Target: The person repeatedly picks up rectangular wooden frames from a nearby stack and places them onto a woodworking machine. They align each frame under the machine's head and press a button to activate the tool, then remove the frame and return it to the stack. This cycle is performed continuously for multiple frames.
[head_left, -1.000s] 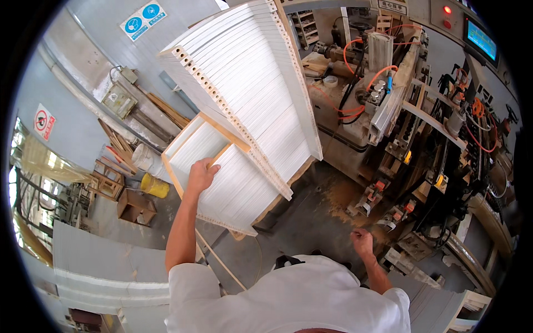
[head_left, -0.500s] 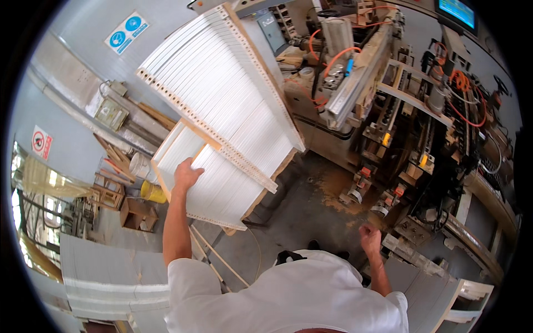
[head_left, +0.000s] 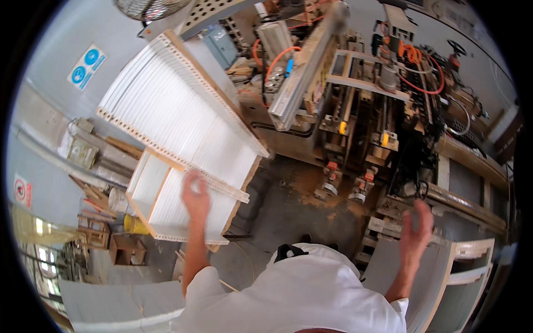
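Observation:
A tall stack of white panels (head_left: pixel 222 127) stands left of centre, with rows of small holes along strips at its edges. My left hand (head_left: pixel 196 194) is over the lower part of this stack, somewhat blurred, its fingers loosely curved and apart with nothing seen in them. Whether it touches the panels I cannot tell. A shorter pile of white panels (head_left: pixel 172 208) with wood-coloured edges lies beside it. On the right, my right hand (head_left: pixel 416 227) is raised with fingers apart and holds nothing visible. It is nearest the machine's lower frame and a grey panel (head_left: pixel 394 266).
A machine with metal rails (head_left: pixel 302 72), orange hoses and red-tipped clamps (head_left: pixel 331 180) fills the far right. At left are a yellow bucket (head_left: pixel 135 225), a wooden box (head_left: pixel 127 250) and timber offcuts. A grey covered surface (head_left: pixel 122 299) lies near left. Sawdust marks the floor.
My left hand has come off the near edge of the panels and moved right over the stack. My right hand has risen and moved outward, its fingers opening. The view has turned rightward.

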`<control>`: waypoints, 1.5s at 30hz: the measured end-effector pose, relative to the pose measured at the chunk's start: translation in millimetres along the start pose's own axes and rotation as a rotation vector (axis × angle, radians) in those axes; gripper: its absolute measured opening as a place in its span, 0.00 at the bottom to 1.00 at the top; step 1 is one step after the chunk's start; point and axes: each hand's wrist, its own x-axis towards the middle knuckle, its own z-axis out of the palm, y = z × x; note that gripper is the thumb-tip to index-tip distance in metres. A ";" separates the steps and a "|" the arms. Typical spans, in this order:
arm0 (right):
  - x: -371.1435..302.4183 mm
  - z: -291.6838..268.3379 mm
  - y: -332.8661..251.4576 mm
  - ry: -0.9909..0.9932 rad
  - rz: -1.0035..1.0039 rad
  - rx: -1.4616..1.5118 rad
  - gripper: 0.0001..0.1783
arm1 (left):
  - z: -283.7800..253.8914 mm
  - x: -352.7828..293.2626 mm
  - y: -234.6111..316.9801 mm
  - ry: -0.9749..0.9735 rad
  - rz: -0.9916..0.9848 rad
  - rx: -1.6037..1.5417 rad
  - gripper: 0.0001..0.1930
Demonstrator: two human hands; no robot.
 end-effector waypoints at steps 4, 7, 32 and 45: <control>4.7 -86.3 -9.7 0.293 0.047 -0.486 0.23 | 125.8 -85.2 95.5 -0.608 -0.090 -0.559 0.12; 1.7 -130.0 -0.8 0.330 0.175 -0.862 0.26 | 177.2 -144.4 140.4 -1.139 -0.094 -0.666 0.17; 13.9 -76.0 -52.2 0.025 0.081 -0.409 0.15 | 169.9 -147.1 342.8 -1.724 -0.474 -1.787 0.28; 87.9 103.2 18.7 -0.435 -0.292 -0.134 0.18 | 310.7 -42.1 196.1 -0.999 -1.070 -1.812 0.20</control>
